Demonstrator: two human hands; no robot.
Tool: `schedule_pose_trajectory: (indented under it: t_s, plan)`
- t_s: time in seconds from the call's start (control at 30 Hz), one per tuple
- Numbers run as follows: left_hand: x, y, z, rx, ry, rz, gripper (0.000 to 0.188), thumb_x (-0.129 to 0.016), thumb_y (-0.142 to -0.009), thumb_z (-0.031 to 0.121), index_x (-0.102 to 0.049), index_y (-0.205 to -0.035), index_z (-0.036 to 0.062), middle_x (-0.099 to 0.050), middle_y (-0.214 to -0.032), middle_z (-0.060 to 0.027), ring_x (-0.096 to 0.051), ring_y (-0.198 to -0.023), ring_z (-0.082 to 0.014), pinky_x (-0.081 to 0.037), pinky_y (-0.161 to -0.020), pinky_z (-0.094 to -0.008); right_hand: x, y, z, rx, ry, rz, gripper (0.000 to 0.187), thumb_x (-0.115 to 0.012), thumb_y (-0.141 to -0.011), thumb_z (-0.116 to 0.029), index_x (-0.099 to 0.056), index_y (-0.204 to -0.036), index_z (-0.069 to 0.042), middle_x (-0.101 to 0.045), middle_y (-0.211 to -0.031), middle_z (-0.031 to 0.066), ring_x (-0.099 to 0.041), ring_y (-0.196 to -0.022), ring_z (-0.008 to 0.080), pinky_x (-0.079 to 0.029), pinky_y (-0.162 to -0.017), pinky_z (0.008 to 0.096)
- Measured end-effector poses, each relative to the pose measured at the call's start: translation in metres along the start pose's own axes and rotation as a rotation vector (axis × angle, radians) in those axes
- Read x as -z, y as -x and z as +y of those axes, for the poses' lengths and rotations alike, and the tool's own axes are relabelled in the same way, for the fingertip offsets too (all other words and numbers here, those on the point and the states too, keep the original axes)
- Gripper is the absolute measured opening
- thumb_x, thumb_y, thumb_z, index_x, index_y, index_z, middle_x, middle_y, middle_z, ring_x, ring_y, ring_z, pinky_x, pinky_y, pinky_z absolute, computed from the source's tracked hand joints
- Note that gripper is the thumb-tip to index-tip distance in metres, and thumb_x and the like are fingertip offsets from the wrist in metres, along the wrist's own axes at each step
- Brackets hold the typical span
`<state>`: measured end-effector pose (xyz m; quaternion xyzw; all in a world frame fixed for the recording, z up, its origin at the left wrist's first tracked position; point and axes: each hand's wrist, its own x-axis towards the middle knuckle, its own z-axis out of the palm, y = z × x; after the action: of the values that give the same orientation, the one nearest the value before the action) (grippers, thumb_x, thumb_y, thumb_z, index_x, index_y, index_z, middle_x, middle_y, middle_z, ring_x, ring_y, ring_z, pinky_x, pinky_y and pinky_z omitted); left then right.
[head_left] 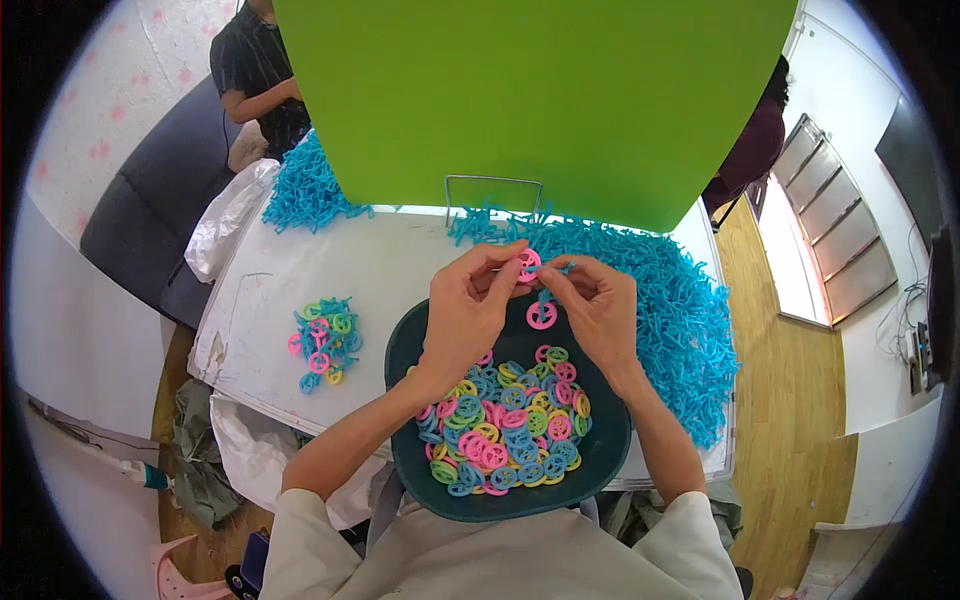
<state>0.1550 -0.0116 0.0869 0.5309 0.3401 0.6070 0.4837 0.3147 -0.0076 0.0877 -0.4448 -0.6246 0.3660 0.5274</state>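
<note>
Above the far rim of a dark green basin (400,470), my left hand (467,308) pinches a small pink spoked ring (530,262) between thumb and fingertips. My right hand (600,300) is closed on a small blue branched plastic piece (547,296), which meets the pink ring. From that blue piece hangs a second pink spoked ring (542,316). Many loose rings (515,420) in pink, blue, green and yellow lie in the basin below my wrists. Fingers partly hide the joint between piece and ring.
A big heap of blue pieces (670,310) covers the white table's right side; another blue pile (308,190) sits far left. Joined rings and pieces (325,340) lie left of the basin. A green panel (540,100) stands behind a wire stand (493,180). Two people are beyond it.
</note>
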Motion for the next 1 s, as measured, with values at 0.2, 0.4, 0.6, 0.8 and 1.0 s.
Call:
schedule_pose_trajectory:
  t_s: [0.2, 0.4, 0.6, 0.8, 1.0]
  plan:
    - [0.001, 0.002, 0.001, 0.068, 0.023, -0.033, 0.024, -0.058, -0.098, 0.005, -0.061, -0.119, -0.0055, -0.068, -0.11, -0.0141, -0.067, -0.098, -0.0169, -0.058, -0.087, -0.0298, 0.004, -0.003, 0.004, -0.07, 0.011, 0.015, 0.015, -0.07, -0.091, -0.013, -0.071, -0.095, 0.001, -0.072, -0.076, 0.0072, -0.063, -0.07, 0.0055, -0.048, -0.059, 0.0215]
    - [0.005, -0.001, 0.004, 0.084, 0.027, 0.015, 0.023, -0.058, -0.098, 0.007, -0.062, -0.117, -0.0052, -0.069, -0.103, -0.0126, -0.068, -0.093, -0.0156, -0.057, -0.083, -0.0267, -0.002, -0.006, 0.007, 0.119, 0.027, 0.02, 0.014, -0.071, -0.089, -0.01, -0.071, -0.098, 0.001, -0.072, -0.077, 0.0063, -0.062, -0.065, 0.0063, -0.048, -0.057, 0.0224]
    - [0.013, -0.006, 0.001, 0.088, -0.102, -0.044, 0.02, -0.057, -0.099, 0.01, -0.063, -0.112, -0.0035, -0.069, -0.103, -0.011, -0.067, -0.088, -0.0149, -0.057, -0.079, -0.0268, 0.0, -0.005, 0.002, 0.18, 0.147, -0.081, 0.014, -0.07, -0.087, -0.008, -0.07, -0.099, -0.001, -0.072, -0.076, 0.0086, -0.066, -0.064, 0.0092, -0.049, -0.057, 0.0233]
    - [0.011, -0.004, 0.0, 0.081, -0.101, -0.05, 0.017, -0.057, -0.099, 0.01, -0.064, -0.108, -0.003, -0.069, -0.102, -0.0107, -0.067, -0.089, -0.0155, -0.057, -0.078, -0.0268, -0.001, -0.005, 0.002, 0.098, 0.165, -0.069, 0.014, -0.071, -0.088, -0.012, -0.071, -0.097, -0.001, -0.073, -0.076, 0.01, -0.068, -0.064, 0.0114, -0.05, -0.056, 0.0246]
    - [0.013, -0.004, 0.001, 0.153, -0.059, -0.039, 0.022, -0.057, -0.099, 0.01, -0.064, -0.115, -0.0032, -0.069, -0.104, -0.0122, -0.069, -0.091, -0.0166, -0.058, -0.08, -0.028, 0.002, -0.005, 0.005, 0.114, 0.253, -0.069, 0.015, -0.072, -0.087, -0.013, -0.072, -0.097, -0.001, -0.072, -0.074, 0.0101, -0.065, -0.061, 0.0104, -0.049, -0.055, 0.0239]
